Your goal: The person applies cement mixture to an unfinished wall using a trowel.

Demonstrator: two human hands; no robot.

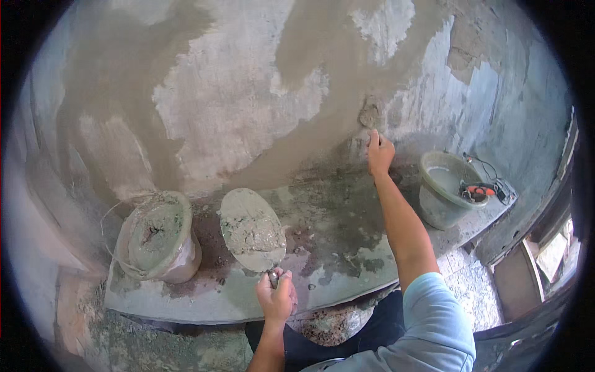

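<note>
My left hand [277,296] is closed round the short handle of an oval mortar pan [238,203], held out over the ledge. A heap of wet grey mortar [254,232] lies across the pan's middle. With the arm stretched forward, my right hand [380,154] grips a small trowel [369,116], its blade smeared with mortar and up against the wall [217,111]. How far the blade presses on the wall is hard to tell. Dark wet plaster covers much of the wall, with pale bare patches between.
At the left of the ledge [334,291] stands a bucket [193,260] filled with mortar, its wire handle hanging aside. A second bucket [434,208] with watery liquid stands at the right. An orange-handled tool [480,190] with a cable lies by its rim. Mortar crumbs litter the ledge.
</note>
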